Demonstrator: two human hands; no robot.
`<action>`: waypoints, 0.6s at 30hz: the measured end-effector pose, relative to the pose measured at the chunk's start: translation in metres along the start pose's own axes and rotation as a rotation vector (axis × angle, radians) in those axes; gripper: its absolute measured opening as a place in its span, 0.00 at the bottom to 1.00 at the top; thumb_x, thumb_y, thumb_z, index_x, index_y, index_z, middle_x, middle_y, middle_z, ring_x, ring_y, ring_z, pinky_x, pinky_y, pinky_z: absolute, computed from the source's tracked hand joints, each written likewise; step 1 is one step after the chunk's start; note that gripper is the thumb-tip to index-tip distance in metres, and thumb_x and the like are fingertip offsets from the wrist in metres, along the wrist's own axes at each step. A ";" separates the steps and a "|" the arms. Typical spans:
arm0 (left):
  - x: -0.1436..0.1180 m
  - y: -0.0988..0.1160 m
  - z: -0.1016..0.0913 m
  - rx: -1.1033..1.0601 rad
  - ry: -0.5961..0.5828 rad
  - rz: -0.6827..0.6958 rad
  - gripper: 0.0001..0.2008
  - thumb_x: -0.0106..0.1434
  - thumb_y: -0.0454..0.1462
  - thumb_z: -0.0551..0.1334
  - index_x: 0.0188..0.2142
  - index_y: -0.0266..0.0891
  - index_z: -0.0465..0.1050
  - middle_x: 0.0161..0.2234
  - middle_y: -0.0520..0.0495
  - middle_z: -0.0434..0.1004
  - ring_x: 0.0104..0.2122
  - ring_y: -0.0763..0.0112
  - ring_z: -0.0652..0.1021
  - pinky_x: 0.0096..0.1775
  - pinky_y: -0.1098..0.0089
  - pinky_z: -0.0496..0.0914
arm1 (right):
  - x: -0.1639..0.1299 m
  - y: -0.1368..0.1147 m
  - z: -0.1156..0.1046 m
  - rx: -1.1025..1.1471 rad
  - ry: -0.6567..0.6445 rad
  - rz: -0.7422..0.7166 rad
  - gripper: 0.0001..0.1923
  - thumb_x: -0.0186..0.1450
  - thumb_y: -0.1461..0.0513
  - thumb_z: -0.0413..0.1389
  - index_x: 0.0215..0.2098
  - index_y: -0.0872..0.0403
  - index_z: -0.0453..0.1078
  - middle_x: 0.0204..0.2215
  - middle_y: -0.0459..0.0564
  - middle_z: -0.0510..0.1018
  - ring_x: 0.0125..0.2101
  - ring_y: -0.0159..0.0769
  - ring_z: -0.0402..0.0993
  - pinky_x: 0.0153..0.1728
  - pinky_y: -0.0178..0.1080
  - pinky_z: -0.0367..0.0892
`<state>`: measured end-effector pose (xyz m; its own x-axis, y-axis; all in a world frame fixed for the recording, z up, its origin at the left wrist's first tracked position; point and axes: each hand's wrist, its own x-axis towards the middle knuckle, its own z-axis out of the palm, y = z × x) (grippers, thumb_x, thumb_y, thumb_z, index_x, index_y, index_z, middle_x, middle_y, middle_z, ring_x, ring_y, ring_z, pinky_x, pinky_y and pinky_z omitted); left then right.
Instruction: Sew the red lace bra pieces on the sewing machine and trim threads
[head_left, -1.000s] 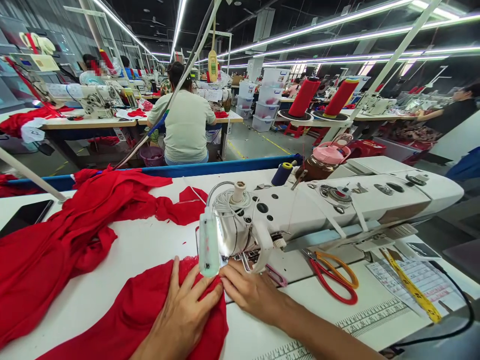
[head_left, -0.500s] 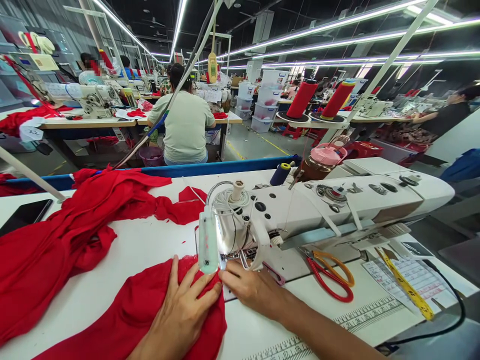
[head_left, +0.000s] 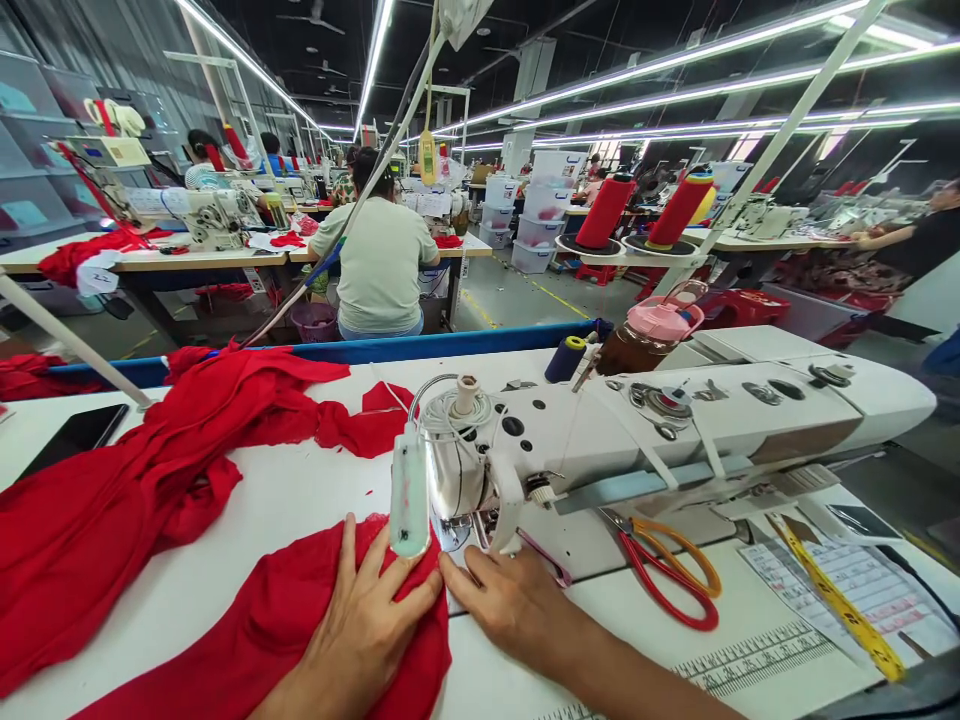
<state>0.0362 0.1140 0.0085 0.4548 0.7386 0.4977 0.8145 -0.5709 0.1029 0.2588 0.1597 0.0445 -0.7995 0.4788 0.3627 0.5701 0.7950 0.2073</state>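
Slightly nearer the wearer than half a second ago, the right hand (head_left: 517,600) sits at the edge of the red cloth (head_left: 277,600), which lies on the counter (head_left: 300,490) by the sewing machine's (head_left: 577,435) needle end, cut off at the view's bottom. A pale green panel (head_left: 409,490) partly hides its far edge. The left hand (head_left: 367,620) presses flat on it, fingers spread; the right's fingers are bent, and whether they pinch cloth cannot be told. Scissors (head_left: 675,570) lie farther right.

Left hand (head_left: 367,615) palm-down, splayed — right hand (head_left: 517,605) close beside it, curled.
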 end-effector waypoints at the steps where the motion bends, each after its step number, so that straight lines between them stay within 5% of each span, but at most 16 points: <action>1: 0.001 -0.001 0.001 -0.004 0.006 -0.003 0.22 0.67 0.29 0.54 0.56 0.49 0.73 0.58 0.46 0.74 0.59 0.46 0.69 0.61 0.27 0.46 | 0.000 0.000 0.000 -0.007 0.005 0.029 0.18 0.63 0.72 0.54 0.50 0.54 0.70 0.28 0.45 0.76 0.22 0.34 0.67 0.24 0.41 0.54; 7: 0.023 -0.008 -0.005 -0.032 -0.115 0.038 0.21 0.67 0.26 0.53 0.54 0.45 0.73 0.60 0.43 0.71 0.64 0.49 0.64 0.58 0.37 0.66 | -0.004 0.002 0.006 -0.066 0.027 0.119 0.28 0.53 0.73 0.57 0.52 0.53 0.72 0.17 0.42 0.71 0.27 0.39 0.72 0.32 0.40 0.60; 11: 0.034 -0.009 -0.010 -0.072 -0.137 0.060 0.20 0.67 0.27 0.54 0.53 0.47 0.73 0.58 0.44 0.73 0.62 0.54 0.68 0.59 0.42 0.67 | -0.010 0.003 0.015 -0.088 0.051 0.136 0.32 0.52 0.71 0.59 0.55 0.53 0.71 0.16 0.44 0.72 0.29 0.42 0.73 0.35 0.41 0.62; 18: 0.033 -0.010 -0.008 -0.073 -0.113 0.059 0.21 0.69 0.29 0.53 0.56 0.48 0.72 0.54 0.45 0.76 0.58 0.57 0.73 0.59 0.43 0.68 | -0.012 0.004 0.016 -0.014 0.136 0.154 0.22 0.58 0.69 0.58 0.52 0.54 0.73 0.17 0.45 0.72 0.27 0.39 0.72 0.32 0.40 0.60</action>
<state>0.0401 0.1414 0.0304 0.5417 0.7365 0.4052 0.7591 -0.6356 0.1405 0.2674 0.1631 0.0267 -0.6705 0.5385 0.5104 0.6866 0.7109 0.1520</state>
